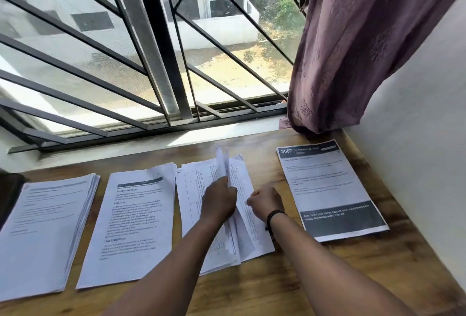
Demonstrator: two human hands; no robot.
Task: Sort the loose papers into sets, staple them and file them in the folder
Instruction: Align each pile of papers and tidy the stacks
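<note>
Several paper stacks lie in a row on the wooden table [277,288]. At the left is a thick stack [45,235], then a text stack [131,225], a stack of table sheets [194,189] in the middle, and a dark-banded sheet headed 3087 [327,184] at the right. My left hand [219,202] grips a few sheets [223,162] lifted on edge above the middle stack. My right hand [266,202], fingers curled, pinches the edge of a page on that same stack.
A barred window [156,63] and its sill run along the table's far edge. A mauve curtain [365,45] hangs at the back right beside a white wall [423,164]. A dark object [10,192] sits at the far left edge.
</note>
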